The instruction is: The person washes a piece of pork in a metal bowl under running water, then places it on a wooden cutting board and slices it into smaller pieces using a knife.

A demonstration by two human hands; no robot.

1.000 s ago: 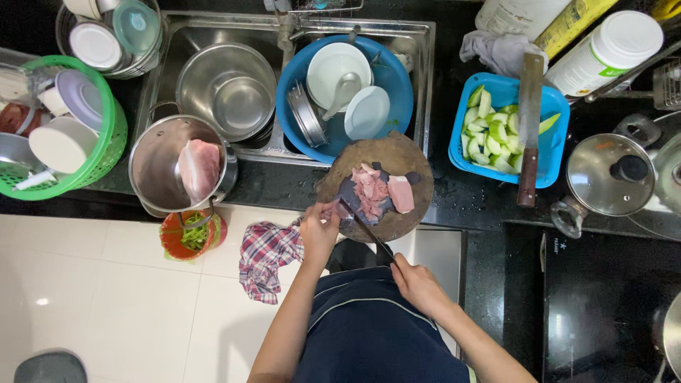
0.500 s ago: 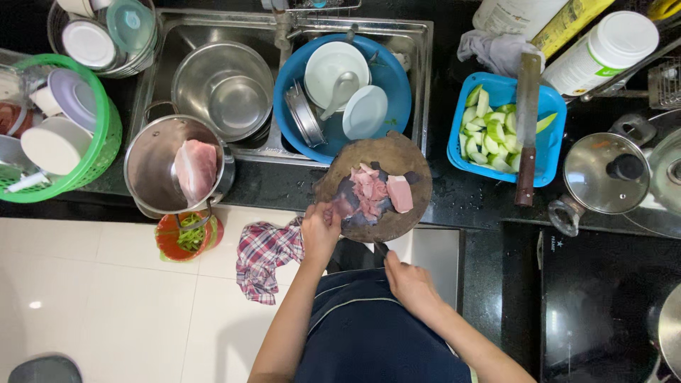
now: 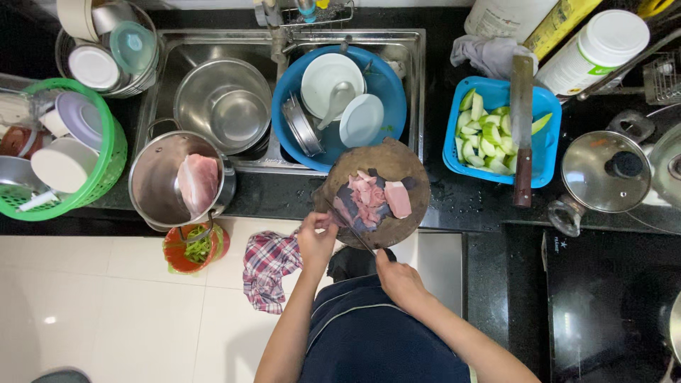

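Scene: a kitchen desk (image 3: 454, 206) of dark stone is seen from above, with a steel sink (image 3: 418, 85) set into its far side.
Chopping board: a round wooden chopping board (image 3: 408, 167) is laid at the near edge of the sink, partly over the desk.
Meat: pink raw meat pieces (image 3: 372, 198) are piled at the middle of the board, with one larger slab at their right.
Left hand: the left hand (image 3: 317, 237) is held at the near left rim of the board, its fingers (image 3: 320, 220) bent and pressed together just beside the meat; whether a piece is pinched cannot be told.
Right hand: the right hand (image 3: 399, 278) is closed around a dark knife handle near the body, fingers wrapped tight.
Knife: the knife (image 3: 355, 234) is angled from the right hand up and left, its blade reaching the near edge of the meat.
Pot: a steel pot (image 3: 159, 184) with a large cut of raw meat inside is set left of the board.
Blue basin: a blue basin (image 3: 386, 85) of white dishes is placed in the sink, just beyond the board.
Blue tray: a blue tray (image 3: 550, 135) of sliced green vegetable is seen right of the board, a cleaver (image 3: 523, 120) laid across it.
Floor: a checked cloth (image 3: 266, 269) is lying on the pale tiles left of the person.
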